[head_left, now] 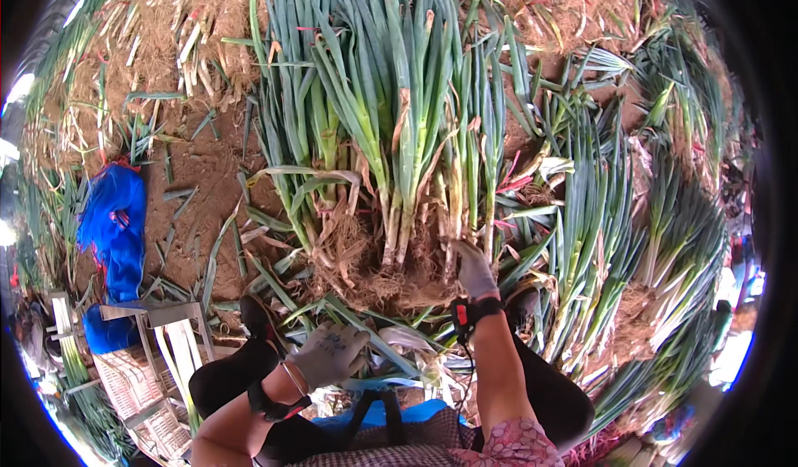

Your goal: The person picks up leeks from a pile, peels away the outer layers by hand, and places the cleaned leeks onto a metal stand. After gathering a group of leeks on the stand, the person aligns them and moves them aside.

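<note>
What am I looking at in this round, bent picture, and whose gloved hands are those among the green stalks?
There is no machine here: a person wears a wide fisheye camera on the head, looking down, which bends the edges. The two forearms entering from below are that person's own. The right hand, in a pale work glove, reaches into the root end of a pile of green onions lying on bare earth; whether it grips a stalk is hard to tell. The left hand, also gloved, is curled near the person's knee, seemingly holding nothing. At the left lie a blue cloth and a pale slatted crate.
</note>
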The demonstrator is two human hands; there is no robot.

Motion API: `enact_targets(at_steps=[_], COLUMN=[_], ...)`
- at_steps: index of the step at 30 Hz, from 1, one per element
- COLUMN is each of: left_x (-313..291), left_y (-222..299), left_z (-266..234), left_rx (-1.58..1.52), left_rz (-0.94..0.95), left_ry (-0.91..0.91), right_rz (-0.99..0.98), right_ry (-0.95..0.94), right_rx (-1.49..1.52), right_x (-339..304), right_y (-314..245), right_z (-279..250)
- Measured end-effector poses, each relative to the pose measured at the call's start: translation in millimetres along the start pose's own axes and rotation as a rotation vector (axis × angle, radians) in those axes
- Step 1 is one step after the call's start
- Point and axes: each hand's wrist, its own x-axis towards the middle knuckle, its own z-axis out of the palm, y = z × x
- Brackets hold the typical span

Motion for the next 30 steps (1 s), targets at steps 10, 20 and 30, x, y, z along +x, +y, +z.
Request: enact_targets(at_steps=[10,20,30], left_x=[11.0,140.2,122.0], left_y=[4.2,-5.5,9.1], left_z=[-3.6,28.4,34.0], left_rx=[-0.170,-0.464,-0.456], left_rz=[-0.068,-0.333,-0.590], left_ry=[0.118,0.386,0.313], right_rz=[0.631,0.435,0.482], right_ry=[0.267,0.136,0.328], right_rx=[0.776,1.128,0.051], right_x=[-7.9,-21.9,-52.3], right_y=[-83.5,-102.1,-24.3], right_z=[61.2,90.7,86.2])
